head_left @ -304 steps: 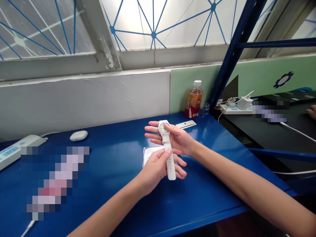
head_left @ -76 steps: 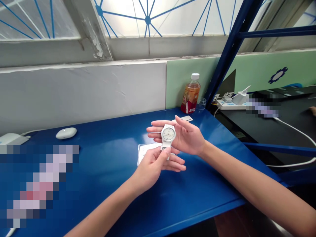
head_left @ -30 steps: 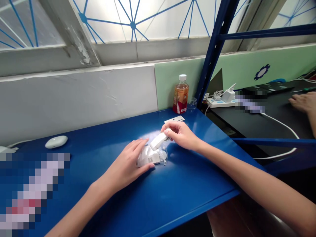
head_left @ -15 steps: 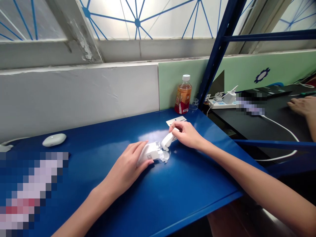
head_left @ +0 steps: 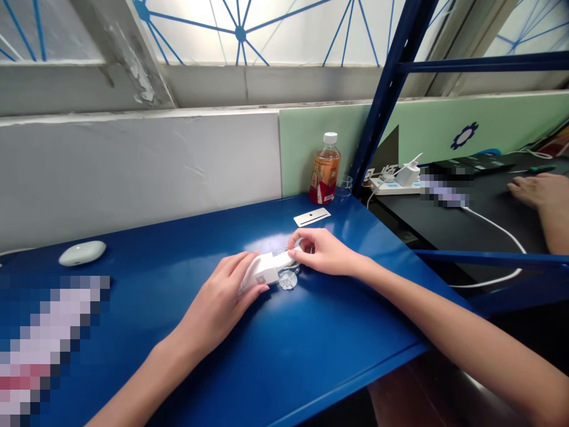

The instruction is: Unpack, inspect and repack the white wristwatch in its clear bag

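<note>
A white wristwatch (head_left: 272,266) lies low over the blue table (head_left: 311,344), partly inside a clear plastic packet (head_left: 287,279). My left hand (head_left: 217,302) rests flat on the packet's left end, fingers pressing it down against the table. My right hand (head_left: 322,252) pinches the watch's right end, fingers curled round it. The watch face is hidden by my fingers.
A bottle of amber drink (head_left: 324,169) stands at the back by the green panel. A white card (head_left: 312,217) lies behind my hands, a white mouse (head_left: 82,252) at the left. A blue rack post (head_left: 386,89) rises at the right. Another person's hand (head_left: 536,193) lies on the black desk.
The watch, earlier held up in my right palm, has come down to the table. In the last second my right hand has lowered its end flatter, toward the packet under my left hand.
</note>
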Motion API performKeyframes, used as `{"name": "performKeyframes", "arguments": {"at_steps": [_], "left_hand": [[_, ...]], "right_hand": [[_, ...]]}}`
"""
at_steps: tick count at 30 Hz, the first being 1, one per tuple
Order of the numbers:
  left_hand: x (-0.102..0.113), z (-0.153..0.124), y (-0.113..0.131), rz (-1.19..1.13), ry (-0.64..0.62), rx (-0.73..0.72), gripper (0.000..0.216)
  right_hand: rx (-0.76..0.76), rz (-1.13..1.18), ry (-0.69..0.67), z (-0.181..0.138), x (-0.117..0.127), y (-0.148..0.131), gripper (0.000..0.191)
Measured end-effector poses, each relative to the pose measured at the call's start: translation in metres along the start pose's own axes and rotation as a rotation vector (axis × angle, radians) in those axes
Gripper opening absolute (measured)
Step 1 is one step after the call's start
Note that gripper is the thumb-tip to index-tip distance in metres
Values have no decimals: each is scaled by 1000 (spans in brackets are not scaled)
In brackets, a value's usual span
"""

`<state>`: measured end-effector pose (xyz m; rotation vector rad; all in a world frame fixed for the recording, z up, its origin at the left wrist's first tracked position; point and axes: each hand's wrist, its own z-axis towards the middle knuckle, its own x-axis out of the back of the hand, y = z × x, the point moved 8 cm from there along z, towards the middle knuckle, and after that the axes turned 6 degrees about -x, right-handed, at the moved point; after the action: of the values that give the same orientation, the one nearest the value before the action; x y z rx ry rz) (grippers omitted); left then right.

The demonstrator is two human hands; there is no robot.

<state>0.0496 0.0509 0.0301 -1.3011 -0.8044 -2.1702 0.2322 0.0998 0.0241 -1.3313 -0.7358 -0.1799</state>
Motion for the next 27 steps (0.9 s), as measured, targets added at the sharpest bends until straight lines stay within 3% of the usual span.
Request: {"name": "performKeyframes", "arguments": {"at_steps": [4, 9, 15, 19, 23, 27], "left_hand": [[-2, 0, 1, -2, -1, -15, 50], [-3, 1, 1, -9, -4, -16, 50], [-3, 0, 5, -16, -17, -23, 50], [-2, 0, 4, -14, -10, -22, 49], [-3, 1, 2, -6, -2, -25, 51], [-3, 1, 0, 5, 14, -28, 54]], "right_hand": [[141, -268, -7, -5, -2, -11, 7], [163, -450, -30, -5, -8, -9, 14], [181, -502, -12, -5, 0, -11, 19], [282, -511, -9, -8, 11, -21, 26], [365, -499, -49, -11, 13, -27, 21], [343, -495, -71, -10, 11, -23, 20]]}}
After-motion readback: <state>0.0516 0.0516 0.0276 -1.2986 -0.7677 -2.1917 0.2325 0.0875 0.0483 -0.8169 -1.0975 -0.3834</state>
